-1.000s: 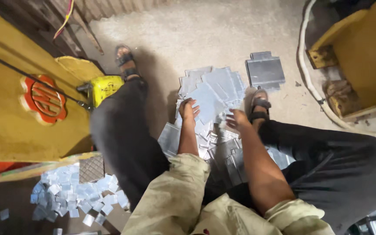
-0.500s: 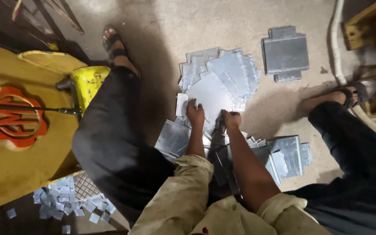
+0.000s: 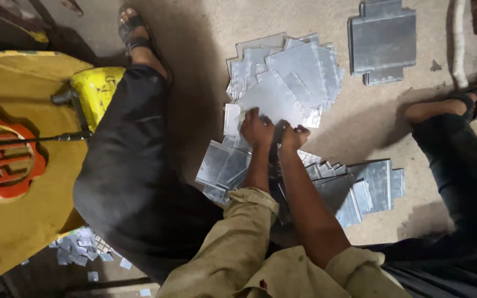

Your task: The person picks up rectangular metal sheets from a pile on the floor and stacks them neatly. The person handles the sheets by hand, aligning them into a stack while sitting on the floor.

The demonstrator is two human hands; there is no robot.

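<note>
Light falls from above onto the floor (image 3: 211,33), bright at its top edge and dim toward the lower left corner. The metal sheets (image 3: 291,83) show soft glare. Dark shadows trail beside both legs. The picture edges bend slightly; focus stays fairly sharp.

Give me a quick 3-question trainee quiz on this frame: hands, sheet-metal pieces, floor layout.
1. True or false: both hands rest on the pile of grey metal sheets on the floor.
2. Which lies apart from the pile, toward the upper right? A) a notched metal plate B) a hammer C) a cardboard box
3. Fill in: the large machine body at the left edge is painted ____.

Key
1. True. The left hand and right hand sit side by side on the pile of metal sheets; the grip itself cannot be made out.
2. A. The notched metal plate lies alone on the concrete floor.
3. Yellow: the machine body.
</note>
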